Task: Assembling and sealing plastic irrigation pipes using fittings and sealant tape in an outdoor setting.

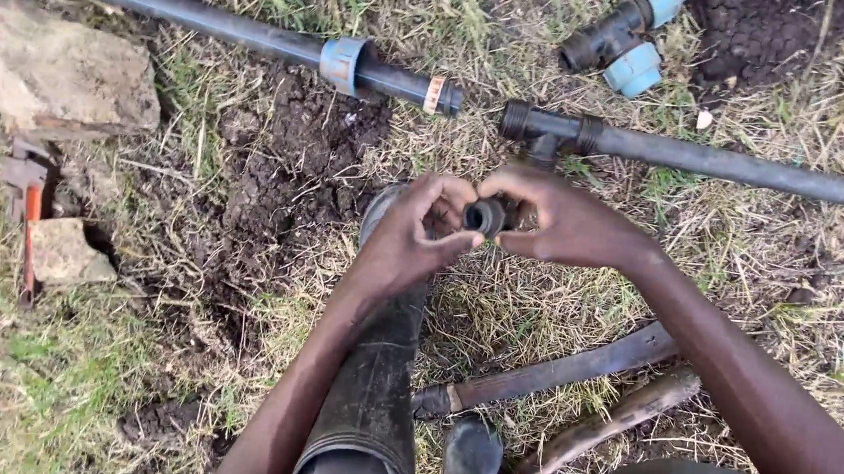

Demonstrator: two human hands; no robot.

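Stretching across the far side of the grass, two black plastic pipes lie nearly end to end: the left pipe [188, 16] carries a loose blue compression nut [343, 63] near its cut end, and the right pipe [749, 167] already ends in a black tee fitting [548, 132] whose branch points toward the person. A grey stone [54, 73] sits far left, and a spare blue-capped elbow fitting [623, 37] lies at the far edge beside dug soil. Nearer, a black rubber boot [370, 383] stands under the arms. Both hands meet at the centre, just near of the tee: the left hand [412, 236] and the right hand [564, 218] each curl narrowly around a small black threaded ring [485, 216], fingertips pinching its rim from either side. That ring looks light, rigid and hard, probably moulded plastic, with ribbed or threaded sides that should give grip; mud could make it slippery, so the outer rim seems the soundest place to hold, keeping fingers clear of the bore.
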